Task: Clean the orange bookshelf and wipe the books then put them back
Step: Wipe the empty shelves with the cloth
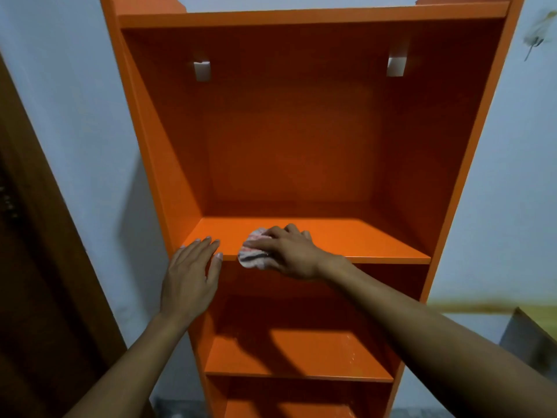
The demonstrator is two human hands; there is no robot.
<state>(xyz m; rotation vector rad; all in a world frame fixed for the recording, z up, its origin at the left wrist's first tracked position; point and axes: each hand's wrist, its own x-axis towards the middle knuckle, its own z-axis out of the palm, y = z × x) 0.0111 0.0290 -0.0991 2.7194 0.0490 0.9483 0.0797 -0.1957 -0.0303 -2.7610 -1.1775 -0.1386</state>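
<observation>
An orange bookshelf (pixel 301 140) is seen standing against a pale wall (pixel 75 101). On its upper shelf board (pixel 361 239), near the front edge, a crumpled striped cloth (pixel 251 251) is gripped and pressed down by the right hand (pixel 289 251). The left hand (pixel 188 273) is laid flat with straight fingers on the board's front left corner, just beside the cloth. A brown door (pixel 30 267) is seen left of the bookshelf.

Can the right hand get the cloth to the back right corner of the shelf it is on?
Probably yes. The right hand holds the cloth near the front edge of that shelf, and nothing stands between it and the back right corner. The left hand rests at the front left, out of the way.
</observation>
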